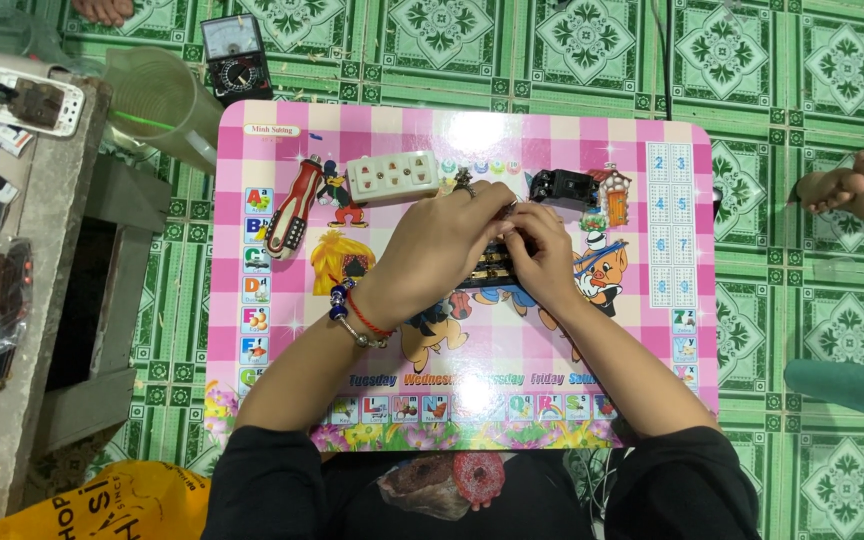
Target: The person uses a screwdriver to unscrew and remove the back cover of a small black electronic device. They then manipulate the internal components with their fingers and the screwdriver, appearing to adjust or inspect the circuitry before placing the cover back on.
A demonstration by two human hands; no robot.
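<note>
Basically mid-assembly work on a small electrical part: both hands meet at the middle of the pink checked lap table (552, 400), over a dark block with brass strips (492, 268) that lies on the table top, mostly hidden under the fingers. Left hand (442, 245), with bead bracelets at the wrist, covers the block from the left, fingers curled down onto it; right hand (542, 255) comes in from the right with fingertips pressed together at the block's far edge, seemingly pinching something tiny, too small to tell what. White socket cover (392, 177) lies just far-left of the hands, black plastic piece (560, 186) just far-right, both apart from the hands. Red-handled screwdriver (292, 205) rests well left on the table, untouched. Analog multimeter (237, 58) sits on the green tiled floor (802, 70) beyond the table's far edge. Judged step: seating or adjusting a small piece in the block by hand. Next move likely calls for the left hand to hold the block steady and for fine fingertip control on the right, since the piece is tiny and view of it is blocked.
</note>
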